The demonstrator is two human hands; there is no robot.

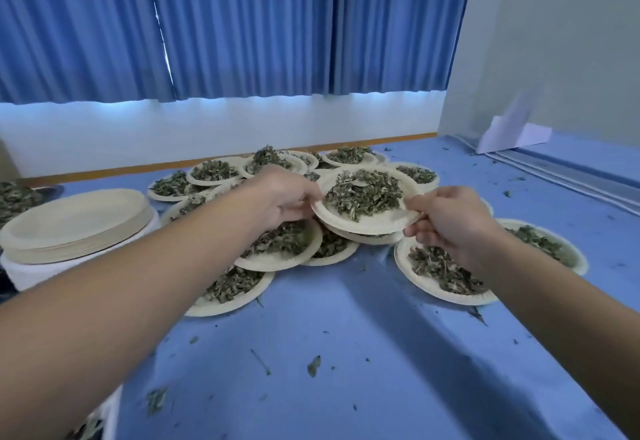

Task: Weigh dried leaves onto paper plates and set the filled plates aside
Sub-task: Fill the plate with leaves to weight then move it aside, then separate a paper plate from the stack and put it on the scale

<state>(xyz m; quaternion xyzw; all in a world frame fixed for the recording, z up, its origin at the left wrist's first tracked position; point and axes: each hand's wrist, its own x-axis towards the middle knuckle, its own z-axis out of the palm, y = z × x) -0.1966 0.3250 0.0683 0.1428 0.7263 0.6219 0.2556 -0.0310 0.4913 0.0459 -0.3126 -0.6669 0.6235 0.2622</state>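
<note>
Fingers (412, 202) of left hand (284, 197) and right hand (448, 219) pinch a pale paper plate (363, 223) heaped with dull-green dried leaves (363, 193).

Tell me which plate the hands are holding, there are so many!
Find the blue-covered table below the blue curtains, where leaf-filled plates crowd together. In the middle, one plate sits above the rest. Only it is pinched at its rim, by the left hand on one side and the right hand on the other.

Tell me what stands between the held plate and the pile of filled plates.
Nothing visible does. The left hand and right hand pinch the held plate by its rim, directly over another filled plate.
</note>
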